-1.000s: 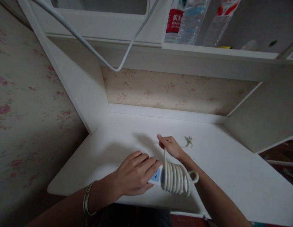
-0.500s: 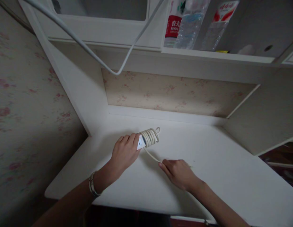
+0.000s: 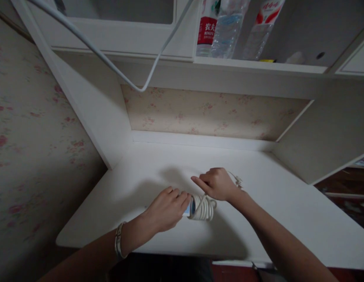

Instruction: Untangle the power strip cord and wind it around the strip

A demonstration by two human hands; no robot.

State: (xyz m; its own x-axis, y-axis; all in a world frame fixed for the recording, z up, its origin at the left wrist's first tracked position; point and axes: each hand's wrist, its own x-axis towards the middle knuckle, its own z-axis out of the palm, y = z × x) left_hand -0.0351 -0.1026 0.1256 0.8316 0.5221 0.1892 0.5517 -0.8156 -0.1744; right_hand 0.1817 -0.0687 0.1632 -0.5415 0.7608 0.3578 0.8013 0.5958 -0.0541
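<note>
My left hand [image 3: 171,207] is closed around one end of a white power strip [image 3: 187,212], with most of that end hidden under the fingers. Off-white cord [image 3: 203,208] is wound in several turns about the strip's other end, and a small loop sticks out at its right. Just above the coil, my right hand [image 3: 218,184] grips the free length of the cord, thumb pointing left. Beyond that hand a bit of cord ends in what looks like a plug [image 3: 238,181].
A white desk [image 3: 158,156] lies under both hands. Overhead, a grey-white bent tube [image 3: 140,89] hangs in front of the shelf [image 3: 258,66]. Several plastic bottles [image 3: 229,35] stand on that shelf. Flowered wallpaper [image 3: 29,137] covers the wall at left.
My right hand has risen from below right of the coil to above it, carrying the cord over the strip. My left hand has brought the strip nearer and to the right.
</note>
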